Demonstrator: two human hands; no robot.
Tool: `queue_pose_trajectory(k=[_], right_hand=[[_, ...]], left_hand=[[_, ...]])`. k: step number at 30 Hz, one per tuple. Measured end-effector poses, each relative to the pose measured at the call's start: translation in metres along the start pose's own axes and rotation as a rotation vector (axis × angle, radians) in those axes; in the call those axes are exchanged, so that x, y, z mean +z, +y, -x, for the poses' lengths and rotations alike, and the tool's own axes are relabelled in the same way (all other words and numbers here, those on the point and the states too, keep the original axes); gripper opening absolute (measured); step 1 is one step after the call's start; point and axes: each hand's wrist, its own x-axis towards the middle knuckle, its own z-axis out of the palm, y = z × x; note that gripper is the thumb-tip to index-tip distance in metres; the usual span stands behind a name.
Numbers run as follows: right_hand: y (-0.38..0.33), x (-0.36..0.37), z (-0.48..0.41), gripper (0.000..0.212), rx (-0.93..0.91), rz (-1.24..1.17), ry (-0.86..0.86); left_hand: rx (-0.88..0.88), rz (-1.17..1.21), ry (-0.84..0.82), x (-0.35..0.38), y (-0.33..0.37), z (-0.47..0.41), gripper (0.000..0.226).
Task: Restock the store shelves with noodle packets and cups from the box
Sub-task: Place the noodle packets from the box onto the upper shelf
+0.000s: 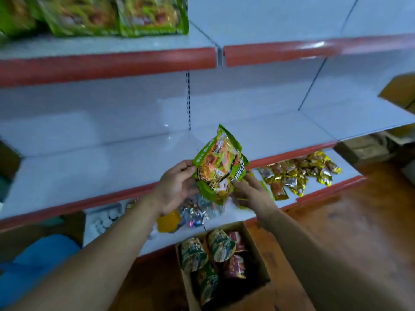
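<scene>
Head view: noodle packet (pixel 221 163) tilted between the hands, left hand (pixel 177 187) pinching its left edge with curled fingers, right hand (pixel 251 191) gripping its lower right corner.

The green packet (pixel 221 162) that the left hand (pixel 175 187) and right hand (pixel 251 194) grip has its lower end hidden behind their fingers, and its print is too smeared to read. Under the hands, shiny wrappers (pixel 197 213) on the low shelf are half covered by the wrists. Nearer than the hands, the box (pixel 258 250) runs off the bottom edge; the labels on its cups (pixel 221 244) are illegible. High up left of the hands, green bags (pixel 134 16) are blurred and cut off at the top. A blue shape (pixel 40 261) low on the left cannot be made out.
</scene>
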Motion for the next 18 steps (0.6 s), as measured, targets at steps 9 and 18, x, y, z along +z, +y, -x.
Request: queue_pose_trajectory(k=[9, 18], right_hand=[[-0.105, -0.006, 0.038, 0.039, -0.391, -0.095, -0.081], [-0.177, -0.002, 0.05, 0.039, -0.583, -0.195, -0.208]], left_hand=[[0.246, -0.052, 0.034, 0.041, 0.091, 0.05, 0.017], [0.362, -0.225, 0.06, 0.062, 0.154, 0.08, 0.044]])
